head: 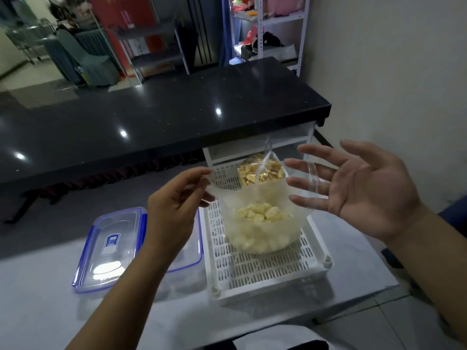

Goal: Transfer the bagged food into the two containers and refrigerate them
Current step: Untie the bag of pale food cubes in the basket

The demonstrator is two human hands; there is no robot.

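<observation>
The open bag of pale yellow food pieces (260, 223) sits in the white slotted tray (265, 274), its mouth spread wide toward the camera. The left hand (174, 198) pinches the bag's left rim between thumb and fingertips. The right hand (353, 188) is spread wide, fingers straight, at the bag's right side; a clear strip of plastic (possibly the bag's other rim or handle) crosses its fingers, but whether it is truly caught there I cannot tell.

Just behind, at the far end of the same tray, lies a second bag of darker golden pieces (260, 173), its neck apparently still twisted shut.

To the left of the tray, on the pale tabletop (50, 311), stands a clear container with blue clips (111, 248), its lid on. A second blue-edged container (194, 248) lies between it and the tray, mostly hidden by the left forearm.

As for progress, I judge the task barely begun: one bag is opened, the other is not, and no food shows in the visible container. Unlidding, filling both containers, closing them and refrigerating all remain.

The near lid carries a blue label with a short white brand word, too blurred to read with confidence. Beyond the table runs a black counter (151, 117).
</observation>
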